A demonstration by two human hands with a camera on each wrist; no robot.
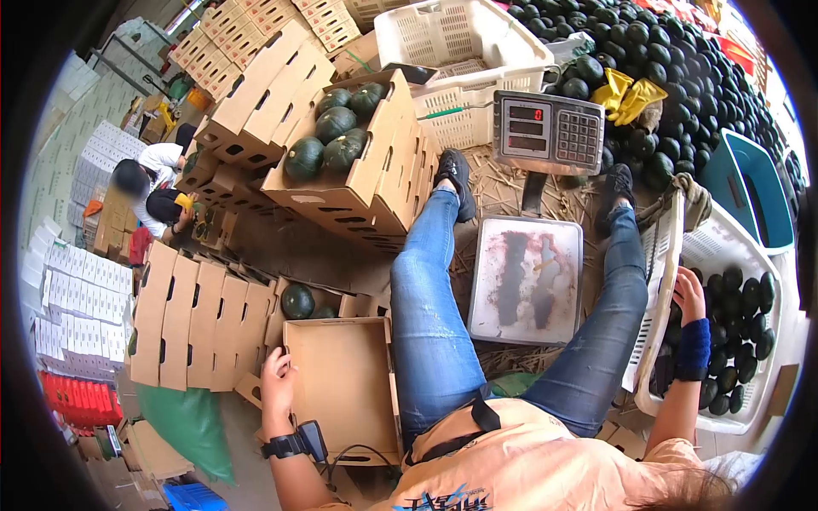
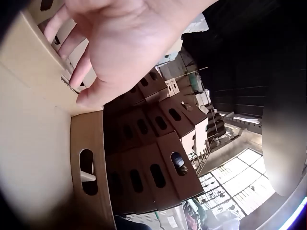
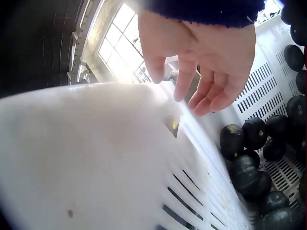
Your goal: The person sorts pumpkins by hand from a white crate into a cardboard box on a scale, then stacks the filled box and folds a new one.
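Observation:
An open, empty cardboard box point(image 1: 341, 383) lies beside the person's left thigh. The left hand point(image 1: 279, 383) grips its left side wall; in the left wrist view that hand point(image 2: 127, 45) has its fingers over the edge of the box wall point(image 2: 36, 76) and its thumb near the corner. At the right, the right hand point(image 1: 689, 298) hangs by the inner rim of a white plastic crate point(image 1: 668, 281) holding dark green squashes point(image 1: 731, 341). The right wrist view has this hand point(image 3: 206, 62) with loosely bent fingers at the crate rim point(image 3: 192, 129), holding nothing.
A scale platform point(image 1: 527, 281) lies between the legs, its display point(image 1: 550, 132) beyond. Boxes with squashes point(image 1: 334, 126) stand ahead left, stacked boxes point(image 1: 200, 319) at the left. A squash pile point(image 1: 682, 94), yellow gloves point(image 1: 629, 96) and a blue bin point(image 1: 741, 183) are ahead right. Another person point(image 1: 158, 187) bends at far left.

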